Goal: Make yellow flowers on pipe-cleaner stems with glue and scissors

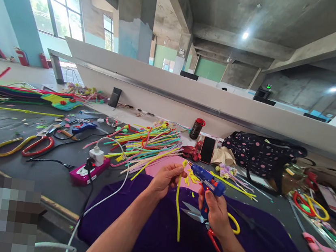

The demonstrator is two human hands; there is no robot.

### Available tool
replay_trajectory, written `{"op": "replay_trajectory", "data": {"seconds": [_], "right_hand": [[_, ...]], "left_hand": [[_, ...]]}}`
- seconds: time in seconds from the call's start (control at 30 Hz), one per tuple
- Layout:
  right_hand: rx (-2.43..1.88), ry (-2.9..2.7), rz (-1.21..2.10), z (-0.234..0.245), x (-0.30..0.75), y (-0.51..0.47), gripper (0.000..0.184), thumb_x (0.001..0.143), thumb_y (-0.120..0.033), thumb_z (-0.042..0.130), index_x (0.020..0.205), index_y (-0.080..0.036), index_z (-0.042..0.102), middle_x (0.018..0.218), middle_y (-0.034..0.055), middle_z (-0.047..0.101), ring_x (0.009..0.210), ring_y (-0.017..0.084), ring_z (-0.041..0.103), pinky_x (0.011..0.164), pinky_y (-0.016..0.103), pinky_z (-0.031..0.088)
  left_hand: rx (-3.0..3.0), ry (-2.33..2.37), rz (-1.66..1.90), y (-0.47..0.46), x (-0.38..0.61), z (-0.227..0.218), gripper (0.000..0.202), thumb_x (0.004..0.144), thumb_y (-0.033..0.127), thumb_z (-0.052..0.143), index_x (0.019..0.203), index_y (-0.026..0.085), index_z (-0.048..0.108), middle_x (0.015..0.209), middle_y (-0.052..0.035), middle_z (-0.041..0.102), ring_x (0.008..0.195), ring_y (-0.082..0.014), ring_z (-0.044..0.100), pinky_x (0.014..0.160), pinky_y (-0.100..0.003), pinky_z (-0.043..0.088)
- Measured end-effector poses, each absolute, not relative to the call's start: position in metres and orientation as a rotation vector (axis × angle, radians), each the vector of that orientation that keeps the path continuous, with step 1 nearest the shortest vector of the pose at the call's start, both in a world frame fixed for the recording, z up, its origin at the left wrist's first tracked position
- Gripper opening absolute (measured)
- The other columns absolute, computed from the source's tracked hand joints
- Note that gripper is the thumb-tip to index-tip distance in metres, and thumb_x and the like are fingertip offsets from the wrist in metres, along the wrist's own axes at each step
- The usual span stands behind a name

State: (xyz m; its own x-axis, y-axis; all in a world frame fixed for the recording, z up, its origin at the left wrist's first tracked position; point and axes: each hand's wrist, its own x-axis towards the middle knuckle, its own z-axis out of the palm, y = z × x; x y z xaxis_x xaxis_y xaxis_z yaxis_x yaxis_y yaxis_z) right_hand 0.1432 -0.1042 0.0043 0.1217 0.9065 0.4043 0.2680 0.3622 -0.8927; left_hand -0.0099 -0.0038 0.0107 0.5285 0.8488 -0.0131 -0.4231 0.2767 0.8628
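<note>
Pipe cleaner pinched by left hand seems ready for glue; right hand, gripping the glue gun, needs steady aim.

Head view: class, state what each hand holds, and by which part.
The left hand pinches a yellow pipe cleaner near its top end; the right hand grips a blue glue gun by its handle.

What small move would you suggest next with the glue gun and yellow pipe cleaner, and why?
Probably ease the glue gun nozzle onto the top of the yellow pipe cleaner: the right hand aims it there, seemingly just short, while the left hand pinches that end.
</note>
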Motion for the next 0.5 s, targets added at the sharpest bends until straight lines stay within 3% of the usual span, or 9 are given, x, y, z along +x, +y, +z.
{"op": "replay_trajectory", "data": {"seconds": [0.27,0.5], "right_hand": [[-1.197,-1.440,0.656,-0.0006,0.1462,-0.1023,0.038,0.086,-0.046,0.035,0.072,-0.016,0.053,0.046,-0.0014,0.047,0.044,0.012,0.043,0.045,0.024,0.032],[-1.184,-1.439,0.681,0.0015,0.1441,-0.1054,0.038,0.084,-0.048,0.038,0.072,-0.016,0.054,0.048,-0.0010,0.048,0.045,0.012,0.043,0.044,0.024,0.031]], "left_hand": [[0.952,0.536,0.910,-0.0033,-0.0113,0.0108,0.025,0.065,0.037,0.064,0.067,0.012,0.060,0.053,0.0007,0.054,0.035,-0.0012,0.034,0.032,-0.014,0.016],[0.913,0.537,0.941,-0.0027,-0.0121,0.0127,0.024,0.062,0.035,0.067,0.069,0.013,0.060,0.064,-0.0016,0.061,0.036,-0.0009,0.036,0.033,-0.015,0.017]]}}
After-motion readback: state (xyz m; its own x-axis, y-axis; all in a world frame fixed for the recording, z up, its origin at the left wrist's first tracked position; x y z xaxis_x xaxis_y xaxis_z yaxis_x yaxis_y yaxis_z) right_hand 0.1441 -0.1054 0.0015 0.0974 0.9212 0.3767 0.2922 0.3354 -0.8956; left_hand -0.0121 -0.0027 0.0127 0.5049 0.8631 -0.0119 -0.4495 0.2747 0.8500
